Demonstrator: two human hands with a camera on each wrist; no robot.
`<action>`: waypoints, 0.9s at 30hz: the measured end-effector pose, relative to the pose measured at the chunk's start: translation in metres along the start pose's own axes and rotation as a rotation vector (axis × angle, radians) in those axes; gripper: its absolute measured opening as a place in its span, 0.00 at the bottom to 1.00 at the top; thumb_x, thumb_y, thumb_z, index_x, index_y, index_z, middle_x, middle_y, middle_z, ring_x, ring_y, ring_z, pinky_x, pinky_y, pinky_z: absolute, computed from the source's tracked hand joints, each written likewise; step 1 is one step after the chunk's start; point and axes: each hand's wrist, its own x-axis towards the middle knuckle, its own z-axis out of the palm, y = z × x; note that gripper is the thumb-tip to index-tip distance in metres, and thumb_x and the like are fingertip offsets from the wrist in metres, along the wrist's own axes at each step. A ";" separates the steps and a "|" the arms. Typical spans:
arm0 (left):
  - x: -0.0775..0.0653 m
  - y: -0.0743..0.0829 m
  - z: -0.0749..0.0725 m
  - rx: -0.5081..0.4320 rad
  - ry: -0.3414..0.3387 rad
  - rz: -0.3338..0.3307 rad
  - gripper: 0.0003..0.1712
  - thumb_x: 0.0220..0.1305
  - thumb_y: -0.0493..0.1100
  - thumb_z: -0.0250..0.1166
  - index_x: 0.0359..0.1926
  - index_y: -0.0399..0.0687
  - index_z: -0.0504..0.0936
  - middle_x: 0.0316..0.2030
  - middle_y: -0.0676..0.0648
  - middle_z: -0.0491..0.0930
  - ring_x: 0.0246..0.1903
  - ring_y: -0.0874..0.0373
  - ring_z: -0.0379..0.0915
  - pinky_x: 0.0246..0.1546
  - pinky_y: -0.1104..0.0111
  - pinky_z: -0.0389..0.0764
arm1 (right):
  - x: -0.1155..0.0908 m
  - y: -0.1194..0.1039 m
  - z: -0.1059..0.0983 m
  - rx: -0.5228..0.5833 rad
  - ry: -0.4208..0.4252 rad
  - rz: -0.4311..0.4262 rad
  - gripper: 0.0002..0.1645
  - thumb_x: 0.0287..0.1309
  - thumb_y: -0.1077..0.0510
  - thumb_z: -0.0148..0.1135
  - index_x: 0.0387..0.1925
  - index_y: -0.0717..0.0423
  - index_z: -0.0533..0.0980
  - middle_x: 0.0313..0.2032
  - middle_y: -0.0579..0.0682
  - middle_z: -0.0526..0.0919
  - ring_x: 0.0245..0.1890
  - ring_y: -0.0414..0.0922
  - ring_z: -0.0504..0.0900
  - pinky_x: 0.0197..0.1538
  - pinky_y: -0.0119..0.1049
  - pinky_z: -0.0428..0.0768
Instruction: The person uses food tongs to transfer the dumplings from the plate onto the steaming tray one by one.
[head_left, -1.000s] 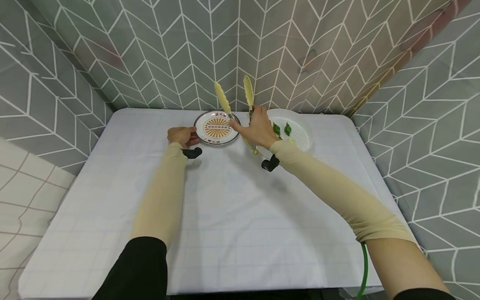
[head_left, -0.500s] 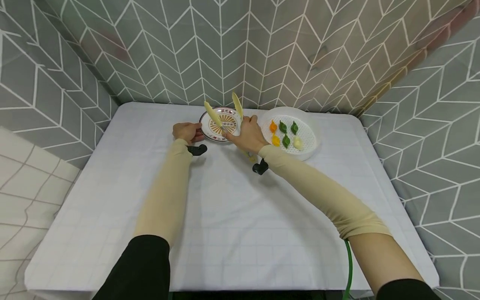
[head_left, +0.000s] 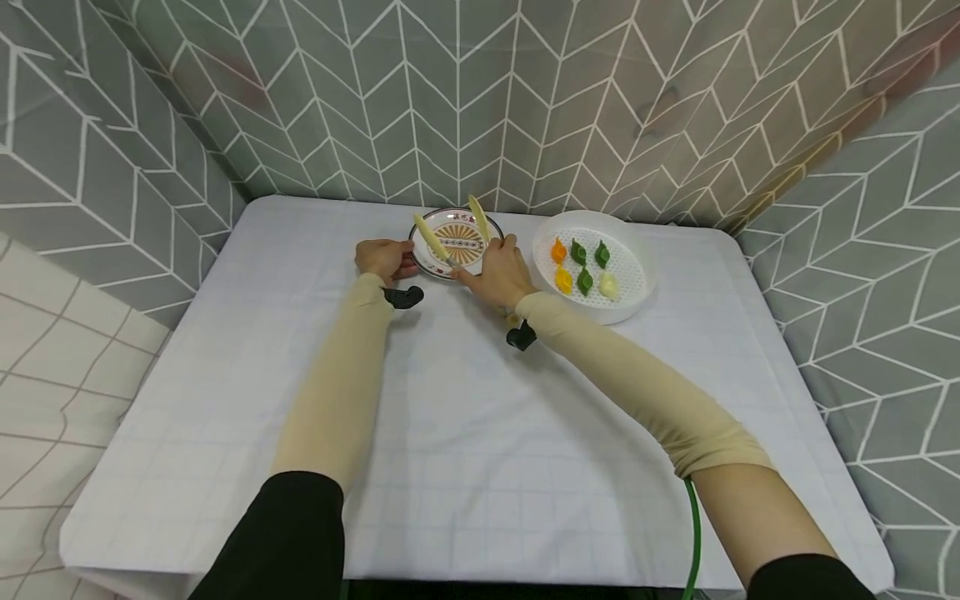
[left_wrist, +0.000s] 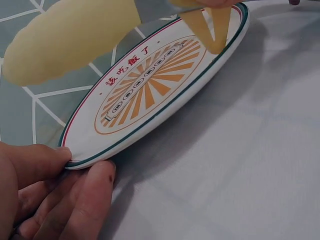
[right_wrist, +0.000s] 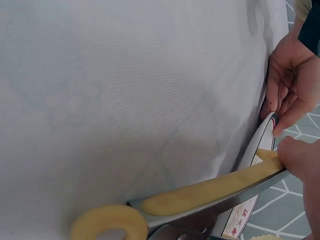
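My left hand (head_left: 384, 259) pinches the near left rim of a white plate (left_wrist: 80, 147), thumb on top and fingers under the edge. The plate has a dark green rim line, red characters and an orange ray pattern; it tilts up in the left wrist view. My right hand (head_left: 498, 273) holds metal tongs (head_left: 429, 236) with yellow scalloped tips and yellow grip strips. Both tong arms are spread apart, with nothing between the tips, and overlap the plate in the head view. In the right wrist view, the tongs' yellow end ring (right_wrist: 110, 225) shows at the bottom.
Right of my right hand stands a round white tray (head_left: 637, 287) with a perforated base. In it lie small pepper-shaped pieces: orange ones (head_left: 558, 251), green ones (head_left: 584, 281) and a pale one (head_left: 609, 287). A patterned grey curtain (head_left: 480, 108) hangs behind the white-covered table (head_left: 480, 467).
My right hand has moved left and lower with the tongs, bringing the tips over the plate and uncovering the tray. My left hand keeps its hold on the rim. The head view has shifted slightly.
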 end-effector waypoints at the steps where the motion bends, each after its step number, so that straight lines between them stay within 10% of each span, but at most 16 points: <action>1: 0.001 0.000 0.000 0.002 0.002 0.001 0.17 0.71 0.37 0.71 0.57 0.34 0.84 0.23 0.50 0.82 0.18 0.63 0.82 0.27 0.72 0.92 | 0.000 0.000 0.000 0.003 0.002 0.002 0.56 0.67 0.27 0.64 0.63 0.79 0.69 0.54 0.70 0.72 0.49 0.59 0.81 0.56 0.49 0.87; 12: 0.000 -0.003 0.003 -0.024 0.002 0.038 0.06 0.71 0.36 0.70 0.45 0.39 0.83 0.21 0.50 0.83 0.16 0.63 0.83 0.27 0.72 0.92 | -0.003 -0.003 0.005 -0.018 0.053 0.058 0.59 0.66 0.26 0.64 0.67 0.77 0.65 0.56 0.69 0.73 0.52 0.61 0.82 0.55 0.53 0.89; 27: -0.002 -0.011 0.001 -0.053 -0.004 0.123 0.15 0.72 0.33 0.68 0.54 0.26 0.83 0.18 0.50 0.82 0.15 0.65 0.81 0.21 0.74 0.89 | -0.003 -0.004 0.016 -0.124 0.055 0.066 0.60 0.68 0.27 0.63 0.72 0.76 0.60 0.58 0.68 0.75 0.47 0.59 0.85 0.45 0.51 0.92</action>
